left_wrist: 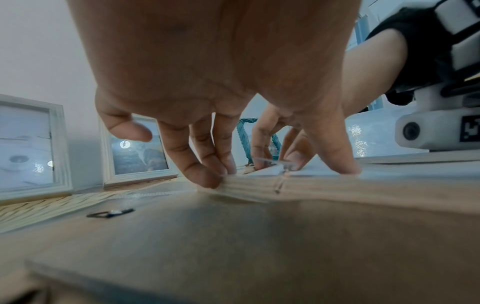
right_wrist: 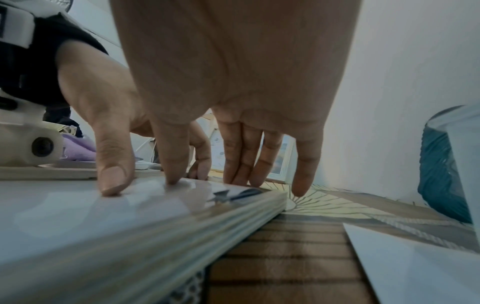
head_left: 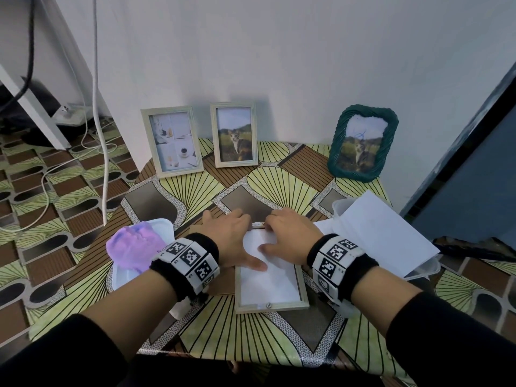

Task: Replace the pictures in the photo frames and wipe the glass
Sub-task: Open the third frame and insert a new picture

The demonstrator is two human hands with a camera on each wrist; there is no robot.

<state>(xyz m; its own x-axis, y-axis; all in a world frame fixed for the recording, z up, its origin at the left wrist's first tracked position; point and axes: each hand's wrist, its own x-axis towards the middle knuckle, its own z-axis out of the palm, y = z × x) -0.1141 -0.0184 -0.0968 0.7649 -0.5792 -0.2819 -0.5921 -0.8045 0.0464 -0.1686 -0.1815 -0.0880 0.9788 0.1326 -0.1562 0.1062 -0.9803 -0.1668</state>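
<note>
A light wooden photo frame (head_left: 272, 307) lies face down near the table's front edge, with a white sheet (head_left: 268, 283) set in its back. My left hand (head_left: 245, 244) holds its far left corner: the fingers (left_wrist: 207, 168) curl onto the outer edge and the thumb (left_wrist: 335, 156) presses the sheet. My right hand (head_left: 279, 236) presses the sheet (right_wrist: 64, 205) with its thumb (right_wrist: 171, 164), while its fingers (right_wrist: 246, 160) hang straight over the frame's far edge (right_wrist: 207, 222), by a small metal clip (head_left: 258, 225). The brown backing board (left_wrist: 233, 246) lies left of the frame.
Two pale frames (head_left: 173, 141) (head_left: 236, 135) and a green woven frame (head_left: 363, 143) lean on the wall. A purple cloth (head_left: 134, 244) sits on a white tray (head_left: 164, 227) at left. White sheets (head_left: 385, 227) lie in a clear container (head_left: 424, 270) at right. Cables (head_left: 97, 135) hang at left.
</note>
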